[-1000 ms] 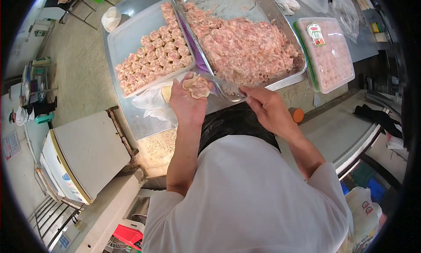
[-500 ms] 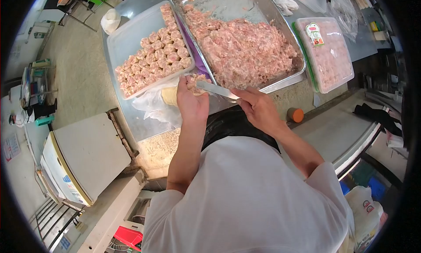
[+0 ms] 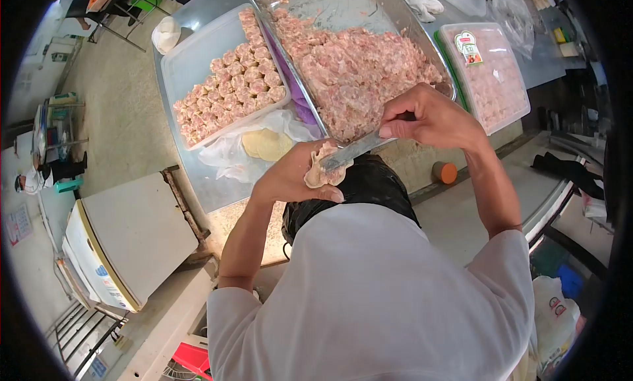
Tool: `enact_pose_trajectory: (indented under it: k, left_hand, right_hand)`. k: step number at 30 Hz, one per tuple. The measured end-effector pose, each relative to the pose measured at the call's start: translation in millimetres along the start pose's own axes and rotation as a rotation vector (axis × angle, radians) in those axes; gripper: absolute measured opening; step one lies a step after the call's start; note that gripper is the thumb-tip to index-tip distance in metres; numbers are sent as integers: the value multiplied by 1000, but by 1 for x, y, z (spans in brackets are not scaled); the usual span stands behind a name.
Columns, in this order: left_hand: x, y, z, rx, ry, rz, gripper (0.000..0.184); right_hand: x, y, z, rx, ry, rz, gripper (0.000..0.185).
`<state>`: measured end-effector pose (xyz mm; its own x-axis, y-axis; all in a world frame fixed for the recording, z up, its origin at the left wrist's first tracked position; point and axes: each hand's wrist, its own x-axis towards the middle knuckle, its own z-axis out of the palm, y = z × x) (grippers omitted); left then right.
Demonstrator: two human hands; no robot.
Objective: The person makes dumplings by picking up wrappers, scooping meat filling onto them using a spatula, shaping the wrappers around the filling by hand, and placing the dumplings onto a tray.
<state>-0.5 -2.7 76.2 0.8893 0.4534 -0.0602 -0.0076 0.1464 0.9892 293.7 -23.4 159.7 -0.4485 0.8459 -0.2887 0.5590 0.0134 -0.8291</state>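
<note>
My left hand [image 3: 295, 176] holds a wrapper with meat filling [image 3: 328, 168], just below the near corner of the metal tray [image 3: 316, 109]. Pinched in my right hand [image 3: 428, 119] is a flat metal spatula [image 3: 356, 151], its tip pressed on the filling. Minced meat [image 3: 362, 71] covers much of the metal tray. Left of it, a clear plastic tray [image 3: 181, 61] bears rows of filled dumplings [image 3: 231, 87]. Pale round wrappers [image 3: 266, 144] lie on a plastic bag [image 3: 227, 162] to the left of my left hand.
A lidded box [image 3: 489, 77] of pinkish food stands at the right of the metal tray. White cloths [image 3: 166, 35] and plastic bags lie on the metal table [image 3: 204, 193]. An orange-topped container [image 3: 445, 172] is below. A person [image 3: 41, 177] is at the far left.
My left hand has moved down and right with the wrapper, away from the wrapper stack, which now shows more. My right hand has risen to the right, with the spatula still in it.
</note>
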Motion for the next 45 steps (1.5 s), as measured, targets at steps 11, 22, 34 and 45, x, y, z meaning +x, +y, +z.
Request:
enact_pose_trajectory:
  k: [11,22,34,45]
  left_hand:
    - [-9,-18,17,118,233,-120,25]
    - [-10,-14,19,-135,509,58,83]
    - [-15,-25,15,41,591,-28,31]
    - [-20,-11,23,214,568,-53,21]
  right_hand:
    - [-6,-8,10,19,77,52,21]
    - [-10,8,-6,43,213,212,24]
    - [1,-2,12,48,188,97,19]
    - [0,-7,24,-9,146,132,17]
